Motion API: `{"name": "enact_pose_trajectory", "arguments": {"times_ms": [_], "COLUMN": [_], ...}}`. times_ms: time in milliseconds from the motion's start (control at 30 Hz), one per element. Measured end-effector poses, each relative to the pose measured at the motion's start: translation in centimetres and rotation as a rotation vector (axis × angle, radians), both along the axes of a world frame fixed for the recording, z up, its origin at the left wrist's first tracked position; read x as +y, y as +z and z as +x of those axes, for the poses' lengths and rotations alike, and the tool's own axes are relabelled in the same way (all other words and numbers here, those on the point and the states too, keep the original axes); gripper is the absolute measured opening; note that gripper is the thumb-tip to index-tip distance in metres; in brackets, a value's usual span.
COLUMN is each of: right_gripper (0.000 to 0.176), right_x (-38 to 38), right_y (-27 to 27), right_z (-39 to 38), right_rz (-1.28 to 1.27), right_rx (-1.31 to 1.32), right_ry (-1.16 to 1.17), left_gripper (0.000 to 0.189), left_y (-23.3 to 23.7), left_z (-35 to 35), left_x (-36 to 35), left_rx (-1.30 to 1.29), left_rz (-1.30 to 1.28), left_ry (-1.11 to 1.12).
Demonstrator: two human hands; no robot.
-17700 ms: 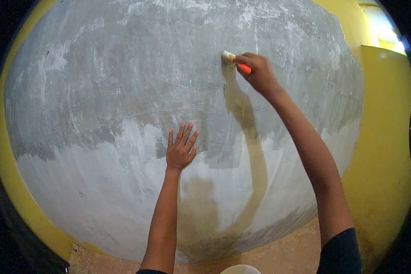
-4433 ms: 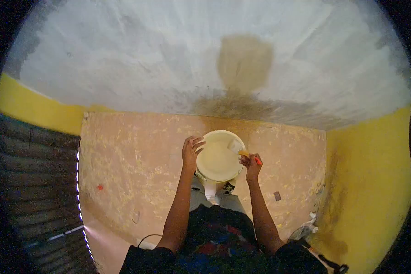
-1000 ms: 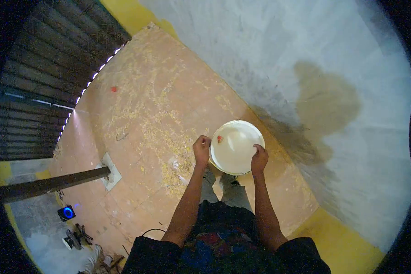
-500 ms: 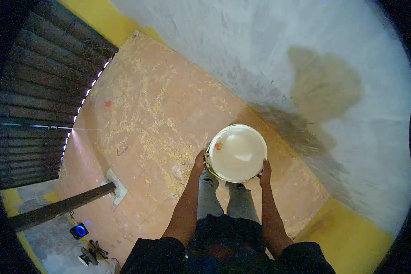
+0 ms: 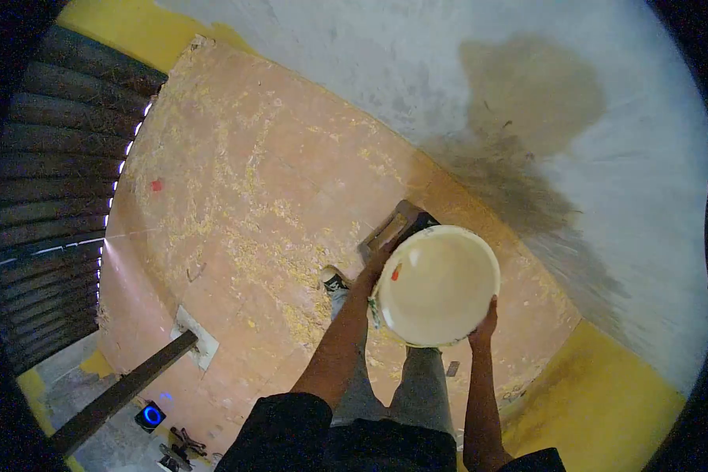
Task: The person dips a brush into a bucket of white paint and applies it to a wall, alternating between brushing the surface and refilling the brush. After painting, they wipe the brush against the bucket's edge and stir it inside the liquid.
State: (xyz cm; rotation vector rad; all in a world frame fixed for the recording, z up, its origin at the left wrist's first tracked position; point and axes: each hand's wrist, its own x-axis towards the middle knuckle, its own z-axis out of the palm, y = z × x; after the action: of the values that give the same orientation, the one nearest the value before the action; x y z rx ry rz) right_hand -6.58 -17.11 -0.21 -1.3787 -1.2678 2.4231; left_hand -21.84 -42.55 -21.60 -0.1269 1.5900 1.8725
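A white round bucket (image 5: 440, 287) is held out in front of my body, its wide mouth facing up toward me. A small red-orange mark shows on its pale inside; whether the bucket holds anything cannot be made out. My left hand (image 5: 381, 259) grips its left side, with the fingers partly hidden behind the wall. On the lower right of the rim, my right hand (image 5: 485, 324) is closed around the side. Just beyond the bucket, a dark boxy object with a brown top (image 5: 397, 230) stands on the floor, partly covered by the bucket and my left hand.
Yellow scraps litter the tan floor (image 5: 236, 173). A grey wall (image 5: 417, 63) with a brown stain runs along the right. A ribbed shutter (image 5: 71, 141) stands at left. A post (image 5: 134, 385) rises near a blue-lit device (image 5: 150, 415). One shoe (image 5: 334, 277) shows.
The bucket and both hands have shifted right and slightly down in view, and the bucket looks larger. The dark boxy object and a shoe have come into sight. My view has turned slightly.
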Motion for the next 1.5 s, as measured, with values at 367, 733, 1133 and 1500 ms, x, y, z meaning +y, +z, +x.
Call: {"name": "enact_pose_trajectory", "arguments": {"times_ms": [367, 733, 1133, 1500], "right_gripper": [0.062, 0.058, 0.070, 0.042], "right_x": [-2.3, -11.3, -22.2, -23.8], "right_y": [0.0, -0.7, 0.6, 1.9], "right_z": [-3.0, -11.8, -26.3, -25.7], "right_rz": [0.111, 0.155, 0.245, 0.784], "right_rx": [-0.093, -0.104, -0.148, -0.046], "right_ry": [-0.017, -0.001, 0.051, -0.063], "left_gripper": [0.088, 0.074, 0.057, 0.026], "left_y": [-3.1, -4.7, -0.9, 21.8], "left_z": [-6.1, -16.2, -22.6, -26.6], "left_x": [-3.7, -13.6, -26.6, -31.7], "left_rx": [0.126, 0.249, -0.402, 0.029], "left_rz": [-0.213, -0.488, 0.061, -0.103], "left_ry": [-0.327, -0.433, -0.133, 0.408]}}
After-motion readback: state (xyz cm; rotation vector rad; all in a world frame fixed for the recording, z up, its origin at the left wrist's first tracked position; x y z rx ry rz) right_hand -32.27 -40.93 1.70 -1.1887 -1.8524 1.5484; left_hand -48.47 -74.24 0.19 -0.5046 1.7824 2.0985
